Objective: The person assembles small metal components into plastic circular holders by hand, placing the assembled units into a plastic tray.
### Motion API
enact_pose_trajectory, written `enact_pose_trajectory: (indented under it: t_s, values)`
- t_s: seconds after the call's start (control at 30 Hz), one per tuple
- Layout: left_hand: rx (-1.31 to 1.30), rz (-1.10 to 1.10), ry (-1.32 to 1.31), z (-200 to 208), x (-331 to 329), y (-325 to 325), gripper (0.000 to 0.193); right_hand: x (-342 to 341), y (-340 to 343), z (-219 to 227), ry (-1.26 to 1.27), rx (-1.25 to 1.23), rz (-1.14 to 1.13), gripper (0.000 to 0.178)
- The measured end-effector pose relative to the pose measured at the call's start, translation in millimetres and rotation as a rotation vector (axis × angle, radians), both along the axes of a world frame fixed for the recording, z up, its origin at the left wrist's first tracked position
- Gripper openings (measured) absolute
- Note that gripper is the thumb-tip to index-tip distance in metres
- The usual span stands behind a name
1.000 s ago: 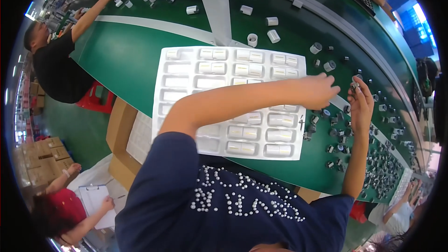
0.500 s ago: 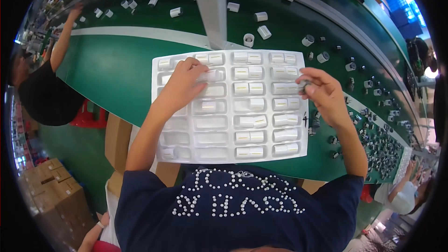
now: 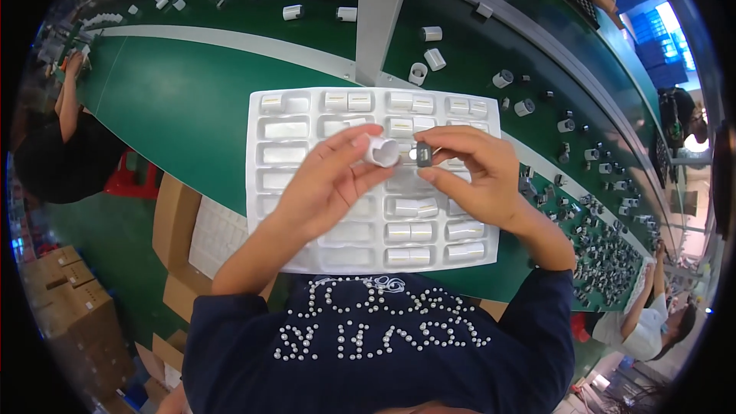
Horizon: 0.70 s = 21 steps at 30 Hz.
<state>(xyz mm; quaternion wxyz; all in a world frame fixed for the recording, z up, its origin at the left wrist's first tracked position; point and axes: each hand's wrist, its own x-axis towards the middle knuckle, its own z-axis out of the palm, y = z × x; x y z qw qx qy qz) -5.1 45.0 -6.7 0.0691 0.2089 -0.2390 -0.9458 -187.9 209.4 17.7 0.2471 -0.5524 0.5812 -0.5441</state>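
Note:
My left hand (image 3: 326, 184) grips a hollow white cylinder (image 3: 381, 152) between thumb and fingers, its open end turned to the right. Just right of that opening, my right hand (image 3: 483, 172) pinches a small dark grey part (image 3: 424, 156) with a pale round spot on its left side. A narrow gap separates the two pieces. Both hands are over a white molded tray (image 3: 379, 239) with rows of pockets. White cylinders lie in pairs in many pockets of its right columns; several left pockets hold none. My hands hide some middle pockets.
Behind the tray runs a green conveyor belt (image 3: 468, 54) with scattered white cylinders, crossed by a grey metal post (image 3: 377, 23). Many small dark parts (image 3: 594, 276) lie at right. An open cardboard box (image 3: 172, 238) stands left, below the green table (image 3: 184, 100). Other people work at both sides.
My left hand has lifted a white cylinder from the tray's upper left area toward the middle. My right hand has brought the dark part in from the tray's right edge to face it.

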Motion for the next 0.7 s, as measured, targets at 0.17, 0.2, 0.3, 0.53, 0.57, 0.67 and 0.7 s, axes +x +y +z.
enact_pose_trajectory:
  t_s: [0.17,0.2,0.3,0.53,0.57,0.67,0.7]
  values:
    - [0.007,0.060,-0.021,7,-5,25,0.033,1,4,0,0.203,-0.102,-0.027,0.044]
    - [0.015,0.079,-0.022,7,-5,28,0.032,0,5,0,0.314,-0.145,-0.042,0.043]
    - [-0.006,0.101,-0.021,7,-8,34,0.030,1,8,-4,0.349,-0.244,-0.090,0.041]
    - [-0.067,0.120,0.030,1,-10,37,0.028,2,0,4,0.389,-0.183,-0.028,0.039]
    - [-0.064,0.119,0.033,2,-10,37,0.028,1,-1,5,0.405,-0.157,-0.016,0.038]
    - [-0.221,0.122,-0.025,3,-9,35,0.029,1,-2,11,0.361,-0.074,0.001,0.037]
    - [-0.229,0.112,-0.013,0,-8,34,0.029,1,-2,12,0.299,-0.021,0.002,0.036]
